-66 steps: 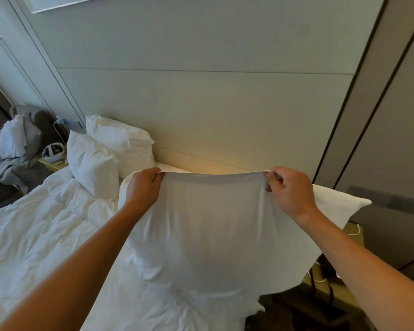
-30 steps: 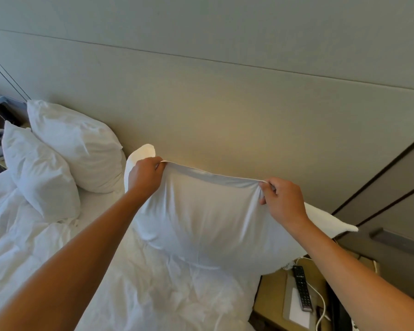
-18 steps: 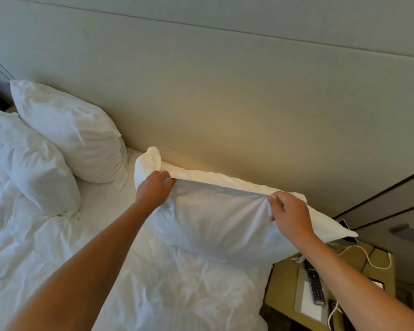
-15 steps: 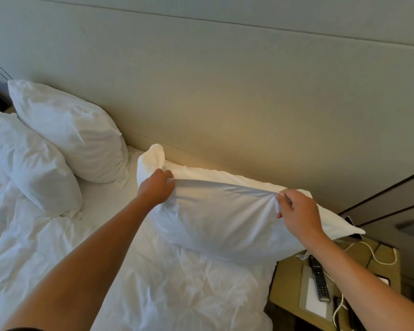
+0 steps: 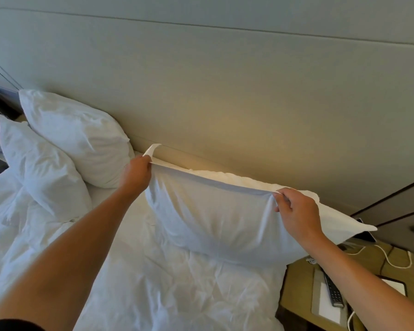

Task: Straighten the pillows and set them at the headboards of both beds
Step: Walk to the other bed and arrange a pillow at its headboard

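A white pillow lies along the padded headboard on the right side of the bed, its right corner hanging over the bedside table. My left hand pinches the pillowcase's top edge near its left corner. My right hand pinches the same edge further right, and the fabric is stretched taut between them. Two more white pillows lean at the headboard on the left: a rear pillow and a front pillow resting against it.
A crumpled white duvet covers the bed. To the right stands a wooden bedside table with a black remote, white cables, a phone and a white pad. Dark furniture shows at the far left edge.
The pillow has been lowered from mid-air onto the bed against the headboard. Both hands kept their pinch on its top edge and came down with it.
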A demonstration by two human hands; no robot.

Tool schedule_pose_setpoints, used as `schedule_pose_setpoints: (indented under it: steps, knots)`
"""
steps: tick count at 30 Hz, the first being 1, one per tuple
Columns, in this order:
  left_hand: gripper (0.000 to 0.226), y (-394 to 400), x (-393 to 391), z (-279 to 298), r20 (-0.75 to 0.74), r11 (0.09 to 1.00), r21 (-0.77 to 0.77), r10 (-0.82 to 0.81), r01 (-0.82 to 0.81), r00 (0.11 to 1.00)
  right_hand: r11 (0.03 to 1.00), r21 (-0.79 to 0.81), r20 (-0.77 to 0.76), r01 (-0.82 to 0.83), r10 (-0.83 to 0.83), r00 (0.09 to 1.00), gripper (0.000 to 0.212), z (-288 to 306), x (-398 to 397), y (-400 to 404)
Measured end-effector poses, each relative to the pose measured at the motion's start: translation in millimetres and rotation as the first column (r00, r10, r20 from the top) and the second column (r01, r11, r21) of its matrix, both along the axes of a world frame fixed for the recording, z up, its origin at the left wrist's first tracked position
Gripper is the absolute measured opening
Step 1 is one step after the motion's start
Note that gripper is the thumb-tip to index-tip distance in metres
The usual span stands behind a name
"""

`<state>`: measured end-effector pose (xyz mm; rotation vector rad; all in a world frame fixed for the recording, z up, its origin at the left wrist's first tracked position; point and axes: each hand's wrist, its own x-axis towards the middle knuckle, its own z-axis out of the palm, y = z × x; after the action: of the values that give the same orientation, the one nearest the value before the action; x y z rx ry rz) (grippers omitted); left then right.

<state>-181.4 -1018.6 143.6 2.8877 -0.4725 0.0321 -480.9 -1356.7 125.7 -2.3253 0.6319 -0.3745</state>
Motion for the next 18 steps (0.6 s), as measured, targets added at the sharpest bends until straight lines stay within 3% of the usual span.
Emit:
schedule_pose_setpoints:
  steps: [4, 12, 18]
  knots:
    - [0.024, 28.7, -6.7, 16.5, 0.045, 0.992, -0.103, 0.074, -0.07, 0.996, 0.999, 0.023, 0.035, -0.026, 0.026, 0.999, 0.032, 14.0, 16.3, 21.4]
    - [0.027, 73.1, 14.6, 47.7, 0.161, 0.985, -0.098, 0.155, -0.141, 0.975, 0.997, 0.019, 0.137, -0.08, 0.077, 0.988, 0.032, 43.6, 42.5, 50.6]
    - [0.029, 87.2, 16.5, 26.6, 0.059, 0.982, -0.027, 0.186, -0.185, 0.981, 0.99, 0.084, 0.021, -0.117, 0.116, 0.993, 0.031, 20.7, 53.3, 74.1]
